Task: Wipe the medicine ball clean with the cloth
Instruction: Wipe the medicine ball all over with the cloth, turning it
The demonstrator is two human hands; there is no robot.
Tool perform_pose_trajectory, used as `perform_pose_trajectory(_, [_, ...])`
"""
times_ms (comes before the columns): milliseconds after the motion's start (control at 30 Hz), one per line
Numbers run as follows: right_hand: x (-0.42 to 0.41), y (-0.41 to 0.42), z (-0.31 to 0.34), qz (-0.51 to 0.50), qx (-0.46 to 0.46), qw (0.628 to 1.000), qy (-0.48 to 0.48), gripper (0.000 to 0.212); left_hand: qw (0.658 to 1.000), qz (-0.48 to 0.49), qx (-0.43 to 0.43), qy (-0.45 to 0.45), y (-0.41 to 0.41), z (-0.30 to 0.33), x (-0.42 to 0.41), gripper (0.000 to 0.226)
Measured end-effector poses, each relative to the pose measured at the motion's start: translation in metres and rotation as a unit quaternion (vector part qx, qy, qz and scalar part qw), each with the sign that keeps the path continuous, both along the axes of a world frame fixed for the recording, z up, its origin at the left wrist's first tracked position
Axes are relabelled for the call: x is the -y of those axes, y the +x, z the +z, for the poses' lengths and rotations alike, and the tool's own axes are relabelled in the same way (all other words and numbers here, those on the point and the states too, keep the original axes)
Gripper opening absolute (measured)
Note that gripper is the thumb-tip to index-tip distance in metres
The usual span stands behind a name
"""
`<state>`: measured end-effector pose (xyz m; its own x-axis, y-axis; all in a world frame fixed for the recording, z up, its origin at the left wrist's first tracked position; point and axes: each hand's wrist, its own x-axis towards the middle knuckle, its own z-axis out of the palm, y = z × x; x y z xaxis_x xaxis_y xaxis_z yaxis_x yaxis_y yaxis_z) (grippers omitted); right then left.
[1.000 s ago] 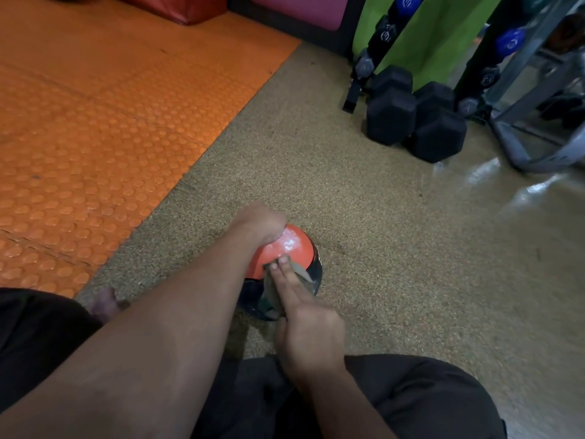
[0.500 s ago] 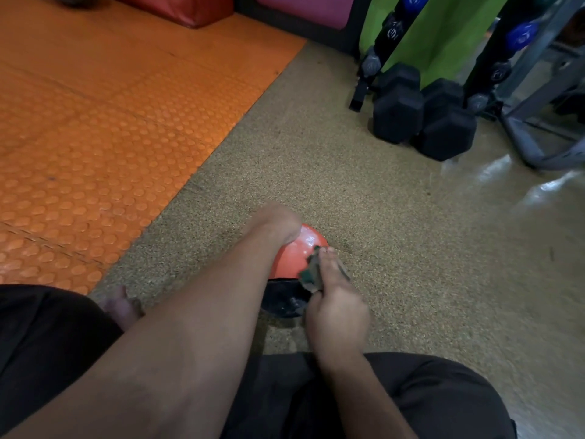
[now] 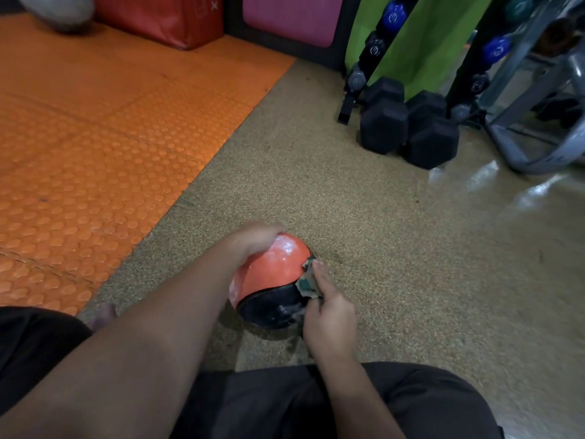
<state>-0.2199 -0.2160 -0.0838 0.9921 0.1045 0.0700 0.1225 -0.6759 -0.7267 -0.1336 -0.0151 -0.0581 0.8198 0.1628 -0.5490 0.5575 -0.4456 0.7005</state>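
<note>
An orange and black medicine ball (image 3: 269, 274) sits on the speckled floor in front of my knees. My left hand (image 3: 253, 239) lies over its far top-left side, fingers curled over the ball and hidden behind it. My right hand (image 3: 327, 312) presses a small green patterned cloth (image 3: 306, 282) against the ball's right side, fingers lying along the cloth. The orange top shines wet.
Two black hex dumbbells (image 3: 408, 131) stand at the back right in front of a dumbbell rack (image 3: 373, 52) and a grey metal frame (image 3: 538, 147). An orange studded mat (image 3: 95, 137) covers the floor on the left. Red and pink pads (image 3: 164, 17) line the far edge.
My right hand has slid the cloth from the ball's near top round to its right side. My left hand has stayed on the far top.
</note>
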Motion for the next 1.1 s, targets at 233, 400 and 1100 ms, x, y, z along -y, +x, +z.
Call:
perform_pose_trajectory(233, [-0.001, 0.027, 0.004, 0.021, -0.102, 0.985, 0.135, 0.046, 0.974, 0.105, 0.12, -0.16, -0.055, -0.037, -0.03, 0.077])
perform_pose_trajectory(400, [-0.007, 0.032, -0.002, -0.045, -0.144, 0.951, 0.269, 0.051, 0.954, 0.17, 0.117, -0.217, -0.044, -0.032, -0.012, 0.074])
perform_pose_trajectory(1100, [-0.039, -0.036, 0.009, 0.12, 0.167, 0.966, -0.159, 0.082, 0.994, 0.038, 0.099, -0.017, -0.039, -0.011, -0.022, 0.035])
